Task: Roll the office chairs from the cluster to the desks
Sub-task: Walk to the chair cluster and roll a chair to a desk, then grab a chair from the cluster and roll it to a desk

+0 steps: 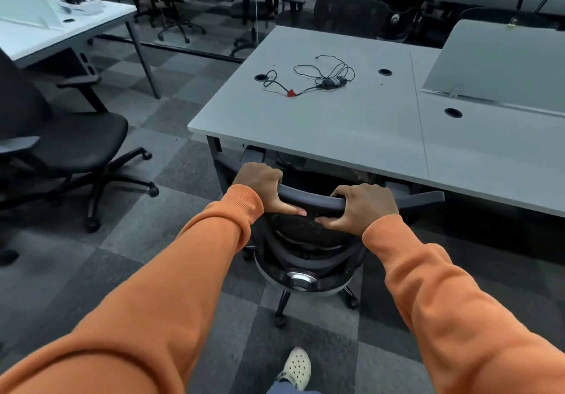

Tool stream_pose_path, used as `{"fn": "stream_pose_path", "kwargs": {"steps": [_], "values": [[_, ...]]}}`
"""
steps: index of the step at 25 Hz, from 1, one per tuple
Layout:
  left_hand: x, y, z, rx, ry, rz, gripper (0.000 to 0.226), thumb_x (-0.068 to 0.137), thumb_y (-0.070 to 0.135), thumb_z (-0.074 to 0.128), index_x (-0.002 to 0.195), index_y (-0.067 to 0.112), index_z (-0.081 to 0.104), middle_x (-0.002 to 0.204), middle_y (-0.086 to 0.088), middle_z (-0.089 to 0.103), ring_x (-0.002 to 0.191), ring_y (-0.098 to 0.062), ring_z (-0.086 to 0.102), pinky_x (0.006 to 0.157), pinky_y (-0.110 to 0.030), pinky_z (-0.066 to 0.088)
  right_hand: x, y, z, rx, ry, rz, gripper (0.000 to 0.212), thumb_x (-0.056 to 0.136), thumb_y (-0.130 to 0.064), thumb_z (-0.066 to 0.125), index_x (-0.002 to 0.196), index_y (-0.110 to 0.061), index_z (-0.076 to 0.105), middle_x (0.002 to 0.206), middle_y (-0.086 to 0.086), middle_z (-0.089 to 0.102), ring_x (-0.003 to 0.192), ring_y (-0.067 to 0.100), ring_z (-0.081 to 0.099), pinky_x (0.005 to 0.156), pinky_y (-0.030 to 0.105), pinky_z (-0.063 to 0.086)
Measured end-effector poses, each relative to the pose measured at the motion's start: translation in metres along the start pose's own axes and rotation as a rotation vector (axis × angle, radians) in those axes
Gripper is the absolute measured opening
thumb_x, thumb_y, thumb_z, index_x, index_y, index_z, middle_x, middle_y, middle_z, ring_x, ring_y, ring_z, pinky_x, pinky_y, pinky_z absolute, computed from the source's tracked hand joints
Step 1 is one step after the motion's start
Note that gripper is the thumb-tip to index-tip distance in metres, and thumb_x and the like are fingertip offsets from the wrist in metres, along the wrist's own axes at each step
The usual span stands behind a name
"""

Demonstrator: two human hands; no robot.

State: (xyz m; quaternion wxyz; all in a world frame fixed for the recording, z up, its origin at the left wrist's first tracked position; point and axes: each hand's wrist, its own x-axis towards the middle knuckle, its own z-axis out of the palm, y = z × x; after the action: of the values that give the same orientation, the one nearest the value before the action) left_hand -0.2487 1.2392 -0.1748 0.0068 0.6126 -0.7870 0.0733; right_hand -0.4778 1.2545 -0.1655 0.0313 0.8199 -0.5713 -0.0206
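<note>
A black mesh-backed office chair (pixel 308 250) stands in front of me, its seat tucked under the near edge of a grey desk (pixel 336 124). My left hand (pixel 263 187) grips the left end of the chair's top rail, fingers curled over it. My right hand (pixel 365 205) grips the same rail to the right, thumb underneath. Both arms wear orange sleeves. The chair's seat is hidden beneath the desk; its wheeled base shows below.
A second black office chair (pixel 61 149) stands at the left. A cable with a power adapter (pixel 331 81) lies on the desk. A white desk (pixel 61 26) is at far left. More chairs and desks stand behind. My shoe (pixel 296 369) is on the checkered carpet.
</note>
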Motion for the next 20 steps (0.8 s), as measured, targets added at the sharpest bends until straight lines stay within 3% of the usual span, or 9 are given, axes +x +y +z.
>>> {"fn": "stream_pose_path", "kwargs": {"steps": [3, 9, 14, 17, 20], "values": [[0.028, -0.032, 0.006, -0.004, 0.009, 0.004, 0.088, 0.046, 0.100, 0.046, 0.075, 0.019, 0.063, 0.064, 0.005, 0.061, 0.064, -0.019, 0.058, 0.059, -0.028, 0.034, 0.039, -0.010, 0.001, -0.003, 0.000, -0.009, 0.066, 0.065, -0.089, 0.048, 0.105, -0.039, 0.062, 0.082, -0.013, 0.066, 0.081, 0.014, 0.063, 0.071, 0.030, 0.042], [0.078, -0.077, 0.017, -0.102, 0.072, 0.011, 0.096, 0.035, 0.100, 0.029, 0.072, 0.017, 0.062, 0.065, 0.001, 0.063, 0.066, -0.023, 0.060, 0.059, -0.029, 0.037, 0.105, -0.020, 0.001, 0.032, -0.026, 0.006, 0.067, 0.065, -0.089, 0.049, 0.102, -0.035, 0.062, 0.076, -0.011, 0.061, 0.078, 0.016, 0.062, 0.074, 0.032, 0.050], [0.114, -0.106, 0.022, -0.083, 0.043, 0.031, 0.100, 0.034, 0.102, 0.025, 0.073, 0.018, 0.062, 0.062, 0.003, 0.059, 0.063, -0.022, 0.058, 0.060, -0.028, 0.036, 0.149, -0.026, 0.004, -0.012, -0.028, 0.009, 0.070, 0.067, -0.089, 0.048, 0.106, -0.032, 0.063, 0.080, -0.009, 0.063, 0.074, 0.017, 0.056, 0.068, 0.030, 0.041], [0.129, -0.123, 0.023, -0.090, 0.006, 0.061, 0.100, 0.036, 0.104, 0.027, 0.075, 0.018, 0.061, 0.060, 0.006, 0.051, 0.061, -0.020, 0.051, 0.060, -0.028, 0.036, 0.169, -0.031, 0.002, -0.002, -0.057, 0.038, 0.073, 0.067, -0.090, 0.049, 0.107, -0.031, 0.062, 0.083, -0.007, 0.065, 0.077, 0.017, 0.060, 0.071, 0.030, 0.046], [0.141, -0.136, 0.023, -0.088, -0.016, 0.107, 0.095, 0.042, 0.103, 0.036, 0.081, 0.020, 0.064, 0.064, 0.007, 0.056, 0.064, -0.018, 0.053, 0.063, -0.028, 0.038, 0.184, -0.036, 0.000, 0.015, -0.073, 0.081, 0.075, 0.065, -0.090, 0.050, 0.111, -0.033, 0.060, 0.088, -0.007, 0.067, 0.081, 0.017, 0.063, 0.076, 0.032, 0.050]]}}
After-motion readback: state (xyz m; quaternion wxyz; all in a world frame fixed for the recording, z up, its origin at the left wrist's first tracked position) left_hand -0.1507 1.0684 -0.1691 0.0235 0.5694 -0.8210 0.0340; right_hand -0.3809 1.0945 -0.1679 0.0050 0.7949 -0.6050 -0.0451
